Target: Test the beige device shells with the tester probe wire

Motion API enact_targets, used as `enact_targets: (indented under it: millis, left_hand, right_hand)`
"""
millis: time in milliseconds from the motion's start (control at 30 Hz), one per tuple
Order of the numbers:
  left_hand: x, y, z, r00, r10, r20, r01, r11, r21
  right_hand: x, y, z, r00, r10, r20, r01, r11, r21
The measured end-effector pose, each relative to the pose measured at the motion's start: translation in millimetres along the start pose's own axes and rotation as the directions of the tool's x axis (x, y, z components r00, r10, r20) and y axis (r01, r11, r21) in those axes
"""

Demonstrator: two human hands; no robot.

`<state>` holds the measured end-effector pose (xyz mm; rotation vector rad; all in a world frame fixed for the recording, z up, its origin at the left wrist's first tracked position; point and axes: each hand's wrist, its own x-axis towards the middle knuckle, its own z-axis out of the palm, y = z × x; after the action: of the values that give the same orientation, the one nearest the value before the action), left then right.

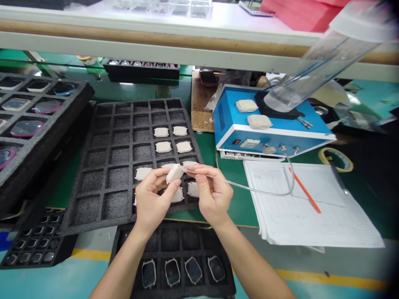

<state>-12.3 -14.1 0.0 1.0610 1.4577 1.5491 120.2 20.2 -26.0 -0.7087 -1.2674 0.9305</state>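
My left hand (154, 197) is closed on a beige watch case (174, 173), tilted between thumb and fingers. In my right hand (215, 193) is the end of a thin clear tube (241, 187), pinched by thumb and fingers. The tube's tip meets the case's upper right edge; whether it enters an opening is too small to tell. From there the tube loops back to the front of a blue machine (274, 143). Beneath both hands lies a black foam tray (120, 203) with several similar cases in its right-hand pockets, some partly hidden by my fingers.
Two beige cases (247, 105) lie on the machine beside a leaning clear cylinder (299, 79). An orange pen (304, 191) rests on papers (296, 224) at the right. More foam trays (46, 133) are stacked left, and another tray (174, 249) sits below. A shelf (156, 45) crosses overhead.
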Motion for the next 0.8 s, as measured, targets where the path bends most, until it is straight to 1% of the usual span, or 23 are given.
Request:
enact_targets:
  millis: [233, 600, 800]
  left_hand:
    - [-1, 0, -1.5, 1.000, 0.010, 0.007, -0.010, 1.000, 0.010]
    - [6, 0, -0.6, 0.997, -0.010, -0.079, 0.015, 0.998, 0.054]
    - [7, -1, -2.0, 0.997, -0.016, -0.079, 0.019, 0.999, 0.038]
  right_hand:
    - [1, 3, 0, 1.000, 0.003, 0.000, -0.003, 1.000, -0.004]
    - [9, 4, 3, 1.000, -0.018, 0.016, 0.017, 0.999, 0.041]
    - [10, 5, 3, 1.000, -0.021, 0.023, 0.019, 0.998, 0.066]
